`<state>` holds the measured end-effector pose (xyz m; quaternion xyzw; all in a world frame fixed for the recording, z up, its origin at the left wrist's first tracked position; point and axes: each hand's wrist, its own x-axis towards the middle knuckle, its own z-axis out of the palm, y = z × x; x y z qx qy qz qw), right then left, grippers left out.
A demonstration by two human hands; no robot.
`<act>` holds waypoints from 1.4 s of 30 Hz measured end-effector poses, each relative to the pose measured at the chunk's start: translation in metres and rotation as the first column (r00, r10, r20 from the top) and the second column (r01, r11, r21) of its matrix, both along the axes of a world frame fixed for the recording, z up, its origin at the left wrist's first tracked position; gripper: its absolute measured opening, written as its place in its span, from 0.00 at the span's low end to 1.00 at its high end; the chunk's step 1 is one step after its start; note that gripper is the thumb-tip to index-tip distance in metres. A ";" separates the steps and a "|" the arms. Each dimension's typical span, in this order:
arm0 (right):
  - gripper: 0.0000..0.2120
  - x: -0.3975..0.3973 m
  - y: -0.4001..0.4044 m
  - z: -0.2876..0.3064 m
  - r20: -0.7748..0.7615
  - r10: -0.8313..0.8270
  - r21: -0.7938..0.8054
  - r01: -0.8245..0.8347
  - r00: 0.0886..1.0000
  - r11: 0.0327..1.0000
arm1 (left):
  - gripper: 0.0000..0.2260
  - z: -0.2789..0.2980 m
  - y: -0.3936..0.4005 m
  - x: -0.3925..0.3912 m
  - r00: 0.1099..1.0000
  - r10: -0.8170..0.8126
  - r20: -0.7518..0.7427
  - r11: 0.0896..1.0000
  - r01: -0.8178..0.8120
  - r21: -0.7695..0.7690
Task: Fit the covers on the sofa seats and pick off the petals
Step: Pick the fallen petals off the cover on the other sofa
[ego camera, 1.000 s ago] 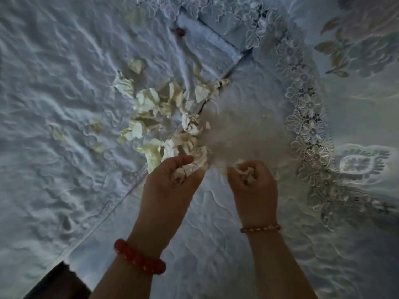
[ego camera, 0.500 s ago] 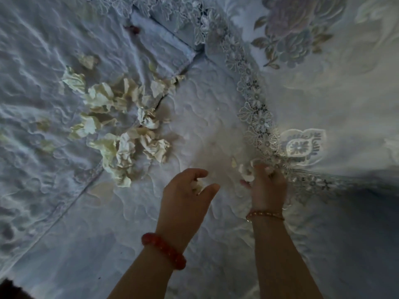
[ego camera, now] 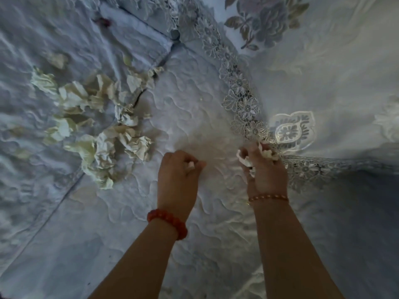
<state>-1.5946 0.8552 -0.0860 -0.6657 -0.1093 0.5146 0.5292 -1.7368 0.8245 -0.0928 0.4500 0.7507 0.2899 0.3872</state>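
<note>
Petals (ego camera: 97, 130) are lying heaped across the seam of the quilted cover (ego camera: 194, 244); I'm picking them off, right hand (ego camera: 264, 169) clutching several by the lace trim (ego camera: 241, 104), left hand (ego camera: 179, 175) pinching one. Next I'm judging a reach left.

Cream petals (ego camera: 95, 130) scattered on quilted sofa cover (ego camera: 194, 108).

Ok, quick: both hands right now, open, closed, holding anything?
Left hand: fingers closed on a small white petal.
Right hand: fingers closed on a bunch of white petals, beside the lace trim.
</note>
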 end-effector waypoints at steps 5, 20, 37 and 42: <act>0.06 -0.018 -0.017 0.016 -0.018 0.112 0.010 -0.112 0.994 0.994 | 0.06 0.025 -0.028 -0.011 0.944 0.241 0.226 0.967 -0.213 -0.142; 0.11 -0.156 -0.030 -0.007 0.524 0.483 -0.039 -0.546 0.701 0.837 | 0.18 0.001 -0.060 -0.119 0.848 0.527 0.046 0.849 -0.529 0.023; 0.04 -0.122 -0.039 0.026 0.405 0.263 -0.029 -0.275 0.876 0.961 | 0.04 0.028 -0.087 -0.130 0.893 0.449 0.027 0.876 -0.446 0.184; 0.12 -0.098 -0.044 0.025 0.392 0.180 0.052 -0.217 0.902 0.975 | 0.20 0.029 -0.090 -0.125 0.910 0.397 0.122 0.908 -0.409 0.091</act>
